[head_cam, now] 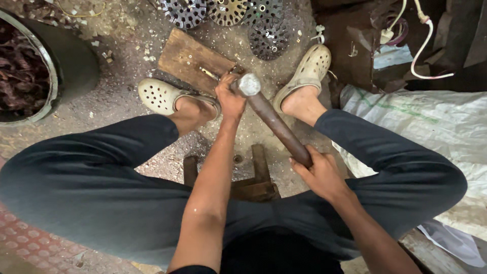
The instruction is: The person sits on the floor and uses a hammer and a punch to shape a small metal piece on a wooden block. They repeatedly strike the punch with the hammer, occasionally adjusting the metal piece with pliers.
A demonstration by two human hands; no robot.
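Gritty, chip-strewn floor [127, 96], dark round tub [76, 61] at left, white woven sack [431, 127] at right, dim light.

Gritty floor [127, 56] — wooden block [193, 61], perforated metal discs [228, 12], white sack [421, 122].

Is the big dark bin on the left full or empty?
Filled near the rim. The bin holds dark reddish scrap pieces up close to its metal edge; its depth is hidden.

The hammer [271, 119] has a dull grey metal head and a rough, rusty-brown handle. Under it lies a worn, scratched wooden board [190, 61]. Beyond the board, perforated metal discs [269, 38] look dark and matt. Beside the board, matt cream plastic clogs [157, 95] rest on gritty ground.
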